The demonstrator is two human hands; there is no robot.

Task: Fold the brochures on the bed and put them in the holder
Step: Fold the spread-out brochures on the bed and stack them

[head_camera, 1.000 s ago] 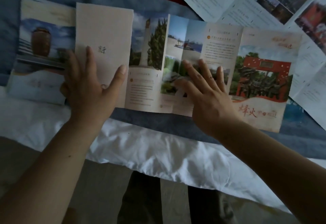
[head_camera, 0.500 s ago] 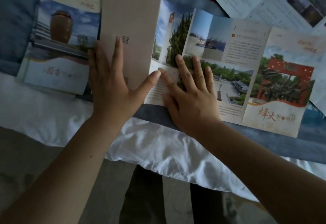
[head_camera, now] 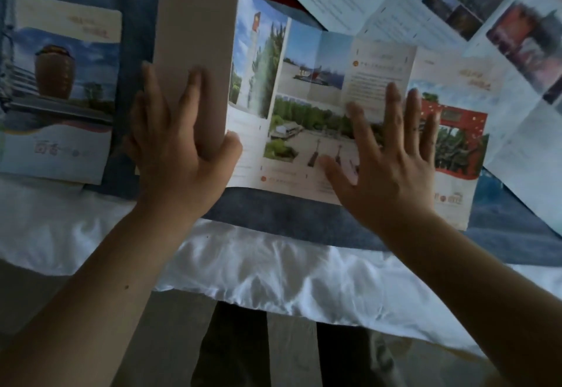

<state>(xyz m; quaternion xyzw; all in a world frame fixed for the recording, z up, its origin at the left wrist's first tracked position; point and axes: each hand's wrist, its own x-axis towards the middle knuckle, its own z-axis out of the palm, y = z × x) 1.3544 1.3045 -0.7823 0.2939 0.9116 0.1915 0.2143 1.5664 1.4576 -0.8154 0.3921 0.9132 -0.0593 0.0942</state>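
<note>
A long, partly unfolded brochure (head_camera: pixel 316 106) with landscape photos lies across the blue bed cover. Its plain beige left panel (head_camera: pixel 194 51) is lifted off the bed at the fold. My left hand (head_camera: pixel 179 149) grips that panel, thumb on the printed side, fingers on the beige side. Flat on the brochure's right half rests my right hand (head_camera: pixel 386 161), fingers spread, holding nothing. A folded brochure (head_camera: pixel 60 88) with a brown jar picture lies at the far left. The holder is not in view.
More unfolded brochures (head_camera: pixel 456 6) lie spread at the top right, one running under the right edge of the frame. The white sheet (head_camera: pixel 243 265) hangs over the bed's near edge. My dark trouser legs (head_camera: pixel 237 350) stand against the bed.
My left hand went from pressing flat on the beige panel to gripping and lifting it. My right hand slid right along the brochure, away from my left thumb.
</note>
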